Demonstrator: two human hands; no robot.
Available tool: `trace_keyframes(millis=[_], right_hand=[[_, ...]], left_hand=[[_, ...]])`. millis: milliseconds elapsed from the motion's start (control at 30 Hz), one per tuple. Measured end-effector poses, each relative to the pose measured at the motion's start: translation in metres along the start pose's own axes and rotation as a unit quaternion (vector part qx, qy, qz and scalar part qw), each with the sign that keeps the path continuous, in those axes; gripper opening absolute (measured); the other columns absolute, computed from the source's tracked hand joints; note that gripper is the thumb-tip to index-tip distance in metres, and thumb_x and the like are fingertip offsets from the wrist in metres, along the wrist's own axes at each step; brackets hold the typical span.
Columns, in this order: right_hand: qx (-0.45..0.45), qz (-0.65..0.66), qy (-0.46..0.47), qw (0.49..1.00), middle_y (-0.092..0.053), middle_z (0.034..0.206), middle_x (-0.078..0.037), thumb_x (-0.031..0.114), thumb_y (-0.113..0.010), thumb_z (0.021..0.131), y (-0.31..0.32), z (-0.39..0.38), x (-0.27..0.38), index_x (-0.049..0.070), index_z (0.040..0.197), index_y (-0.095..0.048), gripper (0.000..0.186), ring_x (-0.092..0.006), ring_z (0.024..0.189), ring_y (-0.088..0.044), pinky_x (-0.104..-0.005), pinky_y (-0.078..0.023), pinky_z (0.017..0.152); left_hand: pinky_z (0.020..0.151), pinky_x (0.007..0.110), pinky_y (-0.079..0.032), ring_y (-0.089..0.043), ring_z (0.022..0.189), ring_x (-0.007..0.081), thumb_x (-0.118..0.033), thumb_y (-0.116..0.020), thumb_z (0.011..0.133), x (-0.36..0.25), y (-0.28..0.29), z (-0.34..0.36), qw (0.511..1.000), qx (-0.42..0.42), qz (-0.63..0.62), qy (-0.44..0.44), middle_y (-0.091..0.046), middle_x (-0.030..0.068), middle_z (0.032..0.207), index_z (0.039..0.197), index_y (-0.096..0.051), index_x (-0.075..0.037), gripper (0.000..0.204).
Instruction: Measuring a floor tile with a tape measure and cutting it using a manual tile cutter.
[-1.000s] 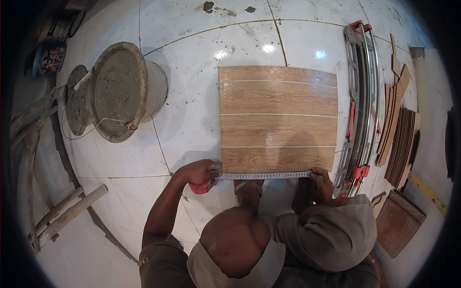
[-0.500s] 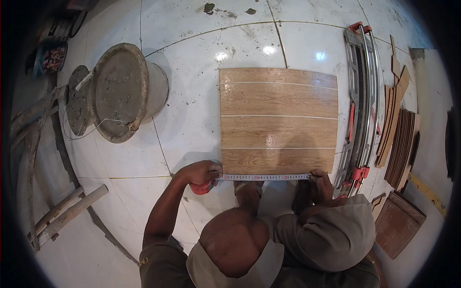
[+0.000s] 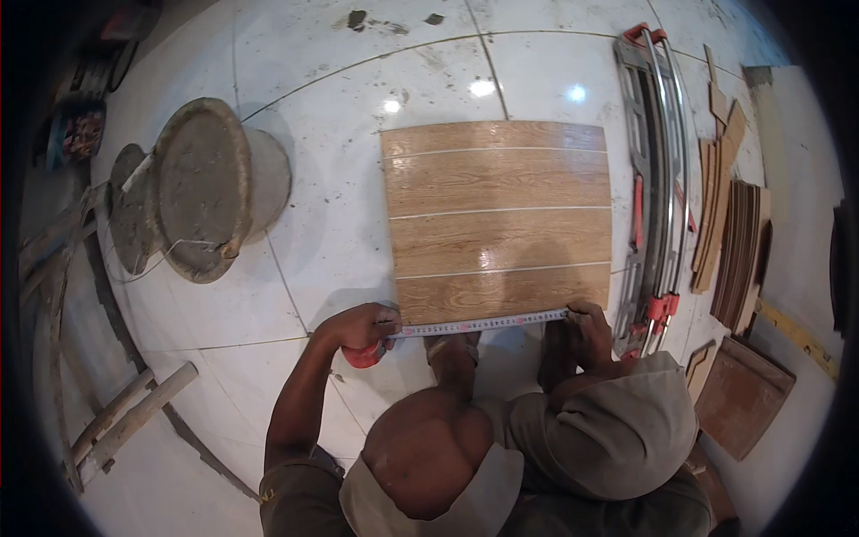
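At the far left, we see a dim packet (image 3: 76, 134) with a multicoloured printed front, too blurred for us to read. Wooden poles (image 3: 139, 416) lean below it, and beside them stands a bucket (image 3: 204, 188) filled with grey mortar. A dark sleeve (image 3: 300, 488) bears a little yellow lettering.

Our left hand (image 3: 362, 327) has its grip clamped on a red tape measure (image 3: 361, 356). Its pale blade (image 3: 483, 325), printed with fine dark graduations and red marks, runs rightward along the near edge of a wood-look tile (image 3: 497, 237) lying flat on the white floor (image 3: 340, 224). Our right hand (image 3: 589, 329) has its grip pinched together on the blade's far end, near the tile's right corner.

Further right lie a red-and-grey tile cutter (image 3: 658, 179), cut strips (image 3: 716, 197), a stack of tiles (image 3: 741, 259), a brown square tile (image 3: 744, 394) and a yellow strip (image 3: 796, 338) with small dark marks.
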State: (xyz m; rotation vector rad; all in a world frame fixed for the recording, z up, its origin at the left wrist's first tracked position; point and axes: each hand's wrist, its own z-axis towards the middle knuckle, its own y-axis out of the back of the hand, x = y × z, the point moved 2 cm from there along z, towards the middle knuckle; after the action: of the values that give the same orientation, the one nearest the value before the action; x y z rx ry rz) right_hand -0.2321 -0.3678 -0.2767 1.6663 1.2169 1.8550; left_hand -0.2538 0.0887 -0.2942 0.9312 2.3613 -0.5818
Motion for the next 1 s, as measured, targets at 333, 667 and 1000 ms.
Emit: trace_keyframes(millis=[333, 667, 1000], right_hand=[[-0.014, 0.031, 0.056, 0.998, -0.068, 0.111, -0.016, 0.005, -0.078, 0.082, 0.001, -0.003, -0.008, 0.006, 0.099, -0.065, 0.02, -0.0351, 0.095, -0.071, -0.0403, -0.06, 0.074], [-0.019, -0.004, 0.1, 0.995, -0.067, 0.108, -0.011, 0.005, -0.075, 0.084, 0.032, 0.106, 0.01, 0.009, 0.1, -0.066, 0.019, -0.0327, 0.092, -0.069, -0.0398, -0.058, 0.07], [0.006, 0.063, 0.098, 0.993, -0.066, 0.099, -0.011, 0.007, -0.073, 0.089, 0.031, 0.13, 0.026, 0.006, 0.105, -0.07, 0.016, -0.0295, 0.087, -0.066, -0.0365, -0.056, 0.072]], left_hand=[[0.073, 0.032, -0.053, -0.066, 0.075, 0.0135, -0.017, -0.056, 0.102, 0.006, 0.0, 0.005, 1.0, 0.01, -0.001, 0.029, -0.071, 0.0052, 0.084, 0.097, -0.067, -0.002, 0.019], [0.075, 0.029, -0.051, -0.063, 0.077, 0.0133, -0.038, -0.055, 0.105, -0.021, 0.017, -0.031, 0.967, 0.07, -0.215, 0.116, -0.073, 0.0066, 0.089, 0.109, -0.068, 0.0, 0.04], [0.06, 0.037, -0.049, -0.057, 0.058, 0.0203, -0.033, -0.075, 0.091, -0.054, 0.031, -0.026, 0.896, -0.435, 0.09, -0.017, -0.062, 0.0098, 0.068, 0.128, -0.058, -0.004, 0.05]])
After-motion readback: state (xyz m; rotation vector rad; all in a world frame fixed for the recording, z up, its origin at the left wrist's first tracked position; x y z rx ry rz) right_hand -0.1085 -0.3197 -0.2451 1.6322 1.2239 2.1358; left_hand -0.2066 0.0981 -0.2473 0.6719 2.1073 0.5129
